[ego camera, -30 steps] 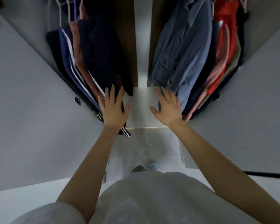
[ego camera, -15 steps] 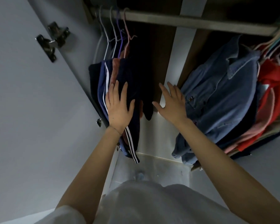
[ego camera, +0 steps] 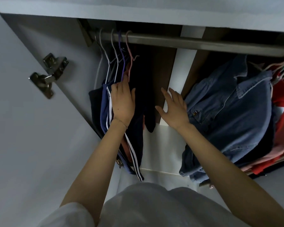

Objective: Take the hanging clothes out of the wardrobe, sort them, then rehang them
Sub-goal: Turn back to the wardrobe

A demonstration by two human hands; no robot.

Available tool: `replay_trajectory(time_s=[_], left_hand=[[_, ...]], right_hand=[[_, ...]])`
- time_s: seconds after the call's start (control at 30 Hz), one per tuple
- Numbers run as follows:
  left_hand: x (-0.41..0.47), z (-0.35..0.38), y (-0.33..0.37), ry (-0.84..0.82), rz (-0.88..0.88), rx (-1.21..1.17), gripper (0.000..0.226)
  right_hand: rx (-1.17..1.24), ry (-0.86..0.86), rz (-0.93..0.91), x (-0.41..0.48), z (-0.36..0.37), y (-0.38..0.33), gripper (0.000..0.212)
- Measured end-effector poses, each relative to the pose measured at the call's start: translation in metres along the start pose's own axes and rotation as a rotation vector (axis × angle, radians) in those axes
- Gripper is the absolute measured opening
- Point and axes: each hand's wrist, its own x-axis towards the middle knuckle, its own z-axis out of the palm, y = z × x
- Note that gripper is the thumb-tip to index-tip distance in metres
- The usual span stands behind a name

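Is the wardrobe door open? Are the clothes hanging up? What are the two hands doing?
Grey wardrobe door: open.
Silver metal rail: loaded at both ends, bare in the middle.
Dark navy clothes with white stripes: hanging on the left, bunched together.
Blue denim shirt: hanging on the right.
Red garment: hanging beside the denim shirt.
Left hand: open, fingers touching the navy clothes.
Right hand: open, fingers spread, holding nothing.

A metal rail (ego camera: 195, 42) carries wire hangers (ego camera: 120, 48) with dark clothes (ego camera: 143, 89) at its left end, and a denim shirt (ego camera: 228, 112) and red clothes (ego camera: 282, 95) at its right end.
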Motion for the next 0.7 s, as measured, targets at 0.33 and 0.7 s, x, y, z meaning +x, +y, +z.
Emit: replay_trajectory(time_s=[0.33, 0.7], left_hand=[[0.033, 0.011, 0.004, -0.073, -0.145, -0.143, 0.016], [0.031, -0.019, 0.032, -0.181, -0.014, -0.436, 0.017]], right_hand=[[0.043, 0.064, 0.042, 0.008, -0.001, -0.002, 0.067], [0.177, 0.199, 0.046, 0.017, -0.03, 0.012, 0.066]])
